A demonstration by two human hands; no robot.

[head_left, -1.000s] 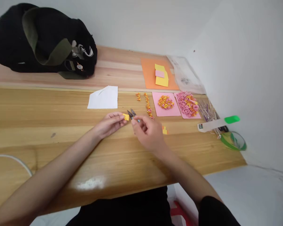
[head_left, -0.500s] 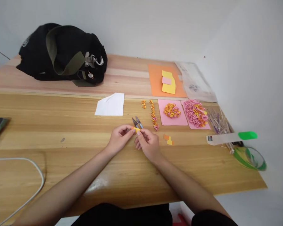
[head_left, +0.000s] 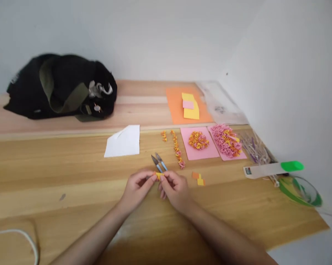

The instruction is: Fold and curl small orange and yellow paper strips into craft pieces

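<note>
A small yellow and orange paper piece is pinched between the fingertips of both hands. My left hand grips its orange end, and my right hand grips the yellow end with thumb and forefinger. Just beyond the fingers lie thread snips with blue handles, blades pointing away. A few orange and yellow paper scraps rest right of my right hand. Farther off, a row of small folded paper pieces runs away from me, with a shorter row beside it.
Two pink sheets bear heaps of tiny orange and pink pieces. White paper lies left of centre, with a black bag behind. Orange and yellow sheets are at the back. A green-tipped white strip and green-rimmed glasses sit right.
The camera view has tilted up and turned slightly, so everything sits lower in the picture. Both hands still pinch the paper piece, with little visible change in their grip.
</note>
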